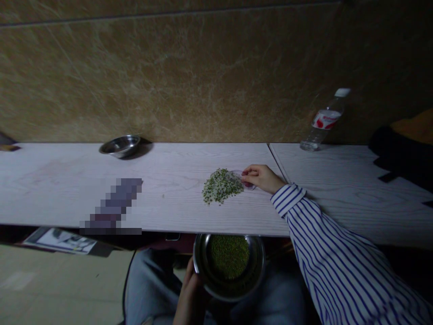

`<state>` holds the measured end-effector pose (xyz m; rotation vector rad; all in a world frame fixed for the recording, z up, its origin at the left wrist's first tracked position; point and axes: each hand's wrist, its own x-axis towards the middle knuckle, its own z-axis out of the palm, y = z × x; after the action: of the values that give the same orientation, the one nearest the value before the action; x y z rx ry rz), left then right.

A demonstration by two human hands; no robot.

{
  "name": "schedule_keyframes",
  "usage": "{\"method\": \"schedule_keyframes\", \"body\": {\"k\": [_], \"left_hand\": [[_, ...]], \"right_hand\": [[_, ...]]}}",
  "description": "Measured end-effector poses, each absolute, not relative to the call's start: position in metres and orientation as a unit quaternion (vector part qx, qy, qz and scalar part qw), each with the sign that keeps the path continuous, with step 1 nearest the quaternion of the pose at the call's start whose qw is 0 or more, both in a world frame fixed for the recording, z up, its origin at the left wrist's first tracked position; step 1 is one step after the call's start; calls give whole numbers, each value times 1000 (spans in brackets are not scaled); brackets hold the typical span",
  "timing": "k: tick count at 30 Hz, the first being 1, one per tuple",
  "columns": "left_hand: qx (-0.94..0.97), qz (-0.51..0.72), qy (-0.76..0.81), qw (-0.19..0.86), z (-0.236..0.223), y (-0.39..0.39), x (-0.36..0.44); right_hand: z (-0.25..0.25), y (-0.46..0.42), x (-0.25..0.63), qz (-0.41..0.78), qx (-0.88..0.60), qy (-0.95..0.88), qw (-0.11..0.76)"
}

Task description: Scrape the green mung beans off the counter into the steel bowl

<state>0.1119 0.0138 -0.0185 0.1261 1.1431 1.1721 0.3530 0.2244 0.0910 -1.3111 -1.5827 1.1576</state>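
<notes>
A pile of small green beans (221, 185) lies on the pale wooden table (67, 180). My right hand (261, 177), in a blue-and-white striped sleeve, rests at the pile's right edge with fingers pinched together on a small pinkish thing I cannot make out. Below the table's front edge, over my lap, my left hand (189, 295) grips the rim of a steel bowl (230, 266) that holds more green beans.
An empty steel bowl (121, 146) stands at the table's back left by the tiled wall. A plastic water bottle (324, 121) stands at the back right. A dark bag (402, 146) lies at the far right. A pixelated patch (113, 207) covers something on the table.
</notes>
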Motion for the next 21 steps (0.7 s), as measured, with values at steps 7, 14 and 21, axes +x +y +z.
{"method": "schedule_keyframes", "body": {"k": [7,14,21], "left_hand": [[68,534,504,676,-13,14,113],[87,559,492,662,-9,6,117],[100,573,482,655,0,5,123]], "right_hand": [[95,219,350,483,-504,-620,359],[99,213,351,493,-503,-615,354],[92,227,360,448,-542,-577,416]]}}
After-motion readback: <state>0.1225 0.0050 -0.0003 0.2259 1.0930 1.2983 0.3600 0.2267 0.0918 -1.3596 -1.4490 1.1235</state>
